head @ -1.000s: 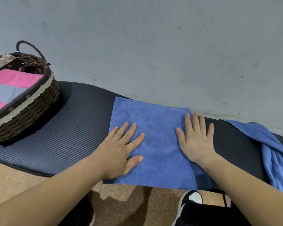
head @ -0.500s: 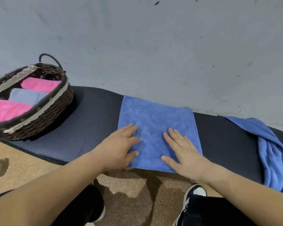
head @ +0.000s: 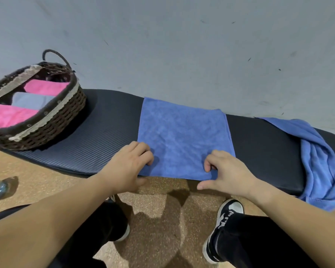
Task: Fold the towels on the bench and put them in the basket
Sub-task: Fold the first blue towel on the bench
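Blue towel [head: 184, 140] lies flat across the bench [head: 104, 136], already doubled by the look of the layered right edge, its near hem level with the bench's front lip. All positions below are given from this towel. Left hand [head: 127, 167] sits on the near-left corner, fingers curled down onto the cloth, thumb tucked under the bench edge; looks like a pinch on the hem, though the contact under the fingers is hidden. Right hand [head: 228, 175] is on the near-right corner, fingertips bent and pressing into the cloth, thumb stretched out below the hem, not yet closed against it. Both hands at the near corners suggests the hem is about to be lifted and carried to the far edge by the wall [head: 182, 45] for another fold. Well to the left, on the same bench, stands the wicker basket [head: 52, 124], holding folded pink towels [head: 10, 115] and a grey one [head: 31, 100] side by side; space for more is hard to judge. To the right, apart from the flat towel, a second blue towel [head: 317, 157] hangs crumpled over the bench end, unfolded, presumably next.
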A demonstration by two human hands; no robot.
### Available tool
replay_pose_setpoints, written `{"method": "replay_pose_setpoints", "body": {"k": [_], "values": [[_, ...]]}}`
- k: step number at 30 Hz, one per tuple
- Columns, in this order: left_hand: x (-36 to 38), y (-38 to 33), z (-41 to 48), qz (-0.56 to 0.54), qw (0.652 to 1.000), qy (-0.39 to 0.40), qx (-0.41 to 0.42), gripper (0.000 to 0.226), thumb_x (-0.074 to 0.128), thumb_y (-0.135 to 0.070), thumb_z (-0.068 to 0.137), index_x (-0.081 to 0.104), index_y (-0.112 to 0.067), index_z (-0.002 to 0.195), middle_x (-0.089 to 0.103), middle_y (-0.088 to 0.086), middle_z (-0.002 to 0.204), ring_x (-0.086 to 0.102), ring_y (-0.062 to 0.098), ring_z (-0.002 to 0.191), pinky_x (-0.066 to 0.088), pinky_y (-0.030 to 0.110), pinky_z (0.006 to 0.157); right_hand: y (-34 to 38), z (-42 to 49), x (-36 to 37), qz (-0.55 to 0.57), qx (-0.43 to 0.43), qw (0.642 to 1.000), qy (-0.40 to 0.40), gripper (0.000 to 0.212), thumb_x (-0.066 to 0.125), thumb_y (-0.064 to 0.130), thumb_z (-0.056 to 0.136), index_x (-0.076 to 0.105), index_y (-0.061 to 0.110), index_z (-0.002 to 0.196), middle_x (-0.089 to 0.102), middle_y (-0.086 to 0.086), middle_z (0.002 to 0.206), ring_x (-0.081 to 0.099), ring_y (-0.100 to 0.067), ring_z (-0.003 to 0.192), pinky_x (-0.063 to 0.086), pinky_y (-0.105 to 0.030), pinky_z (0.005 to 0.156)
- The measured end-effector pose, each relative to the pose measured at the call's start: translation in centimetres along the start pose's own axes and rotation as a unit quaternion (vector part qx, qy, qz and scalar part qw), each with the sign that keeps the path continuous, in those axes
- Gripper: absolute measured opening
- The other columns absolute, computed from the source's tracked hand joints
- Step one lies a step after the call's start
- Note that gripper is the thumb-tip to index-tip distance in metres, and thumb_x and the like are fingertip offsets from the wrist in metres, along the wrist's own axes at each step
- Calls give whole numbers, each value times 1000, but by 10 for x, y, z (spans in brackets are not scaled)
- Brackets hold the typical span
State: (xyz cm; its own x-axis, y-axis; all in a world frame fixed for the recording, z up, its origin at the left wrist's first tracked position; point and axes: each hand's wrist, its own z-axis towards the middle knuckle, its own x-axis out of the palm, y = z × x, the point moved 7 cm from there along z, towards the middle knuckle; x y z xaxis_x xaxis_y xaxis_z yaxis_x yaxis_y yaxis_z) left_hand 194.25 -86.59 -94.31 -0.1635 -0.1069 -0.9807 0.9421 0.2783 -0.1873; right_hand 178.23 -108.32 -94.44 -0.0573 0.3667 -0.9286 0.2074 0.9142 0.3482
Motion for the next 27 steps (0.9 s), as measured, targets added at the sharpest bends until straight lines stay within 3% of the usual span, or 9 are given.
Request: {"method": "replay_pose_setpoints", "body": {"k": [3, 6, 9, 14, 18, 23, 27], "values": [[-9, 6, -2, -101, 994, -33, -15, 17, 70, -41, 84, 59, -28, 88, 54, -11, 106, 50, 15, 92, 49, 37, 83, 2, -5, 2, -38, -34, 999, -7, 54, 79, 70, 66, 42, 39, 90, 42, 18, 92, 40, -6, 86, 43, -26, 64], [-14, 16, 0, -187, 981, -16, -49, 14, 67, -46, 92, 61, -36, 85, 58, -17, 105, 54, 9, 99, 48, 34, 89, 0, -6, -2, -13, -42, 999, -26, 38, 77, 58, 78, 49, 37, 93, 44, 18, 92, 43, -4, 84, 44, -28, 66], [-16, 21, -3, -227, 972, 2, -65, 11, 69, -38, 94, 64, -34, 85, 65, -15, 105, 62, 12, 102, 51, 39, 90, -12, -7, -12, 38, -18, 999, -21, 17, 76, 48, 85, 66, 37, 93, 52, 18, 94, 53, -3, 87, 49, -31, 71], [-20, 29, -11, -257, 957, 11, -133, 10, 69, -29, 95, 65, -38, 97, 70, -20, 104, 67, 8, 93, 56, 46, 84, -37, -19, -32, 66, 35, 997, -22, 10, 81, 31, 86, 72, 33, 87, 59, 16, 92, 57, -7, 91, 49, -30, 82], [-31, 31, -11, -274, 948, 4, -160, 11, 68, -28, 96, 64, -39, 95, 71, -10, 88, 66, 16, 77, 57, 48, 75, -40, -31, -46, 142, 59, 988, -25, 10, 78, 23, 88, 70, 29, 85, 68, 9, 88, 63, -9, 87, 50, -30, 81], [-50, 25, -13, -361, 913, -9, -189, 4, 69, -23, 97, 72, -25, 95, 76, -6, 81, 61, 2, 63, 50, 24, 68, -39, -42, -57, 251, 90, 964, 8, 8, 70, 14, 93, 68, 17, 86, 71, -1, 82, 63, -11, 74, 50, -33, 77], [-55, 25, -16, -462, 864, 33, -199, 23, 74, -42, 92, 75, -21, 102, 77, 13, 92, 64, 20, 79, 50, 41, 78, -46, -44, -65, 345, 112, 932, 12, 8, 73, 13, 94, 74, 18, 88, 66, -5, 76, 57, -11, 73, 44, -30, 75]]}}
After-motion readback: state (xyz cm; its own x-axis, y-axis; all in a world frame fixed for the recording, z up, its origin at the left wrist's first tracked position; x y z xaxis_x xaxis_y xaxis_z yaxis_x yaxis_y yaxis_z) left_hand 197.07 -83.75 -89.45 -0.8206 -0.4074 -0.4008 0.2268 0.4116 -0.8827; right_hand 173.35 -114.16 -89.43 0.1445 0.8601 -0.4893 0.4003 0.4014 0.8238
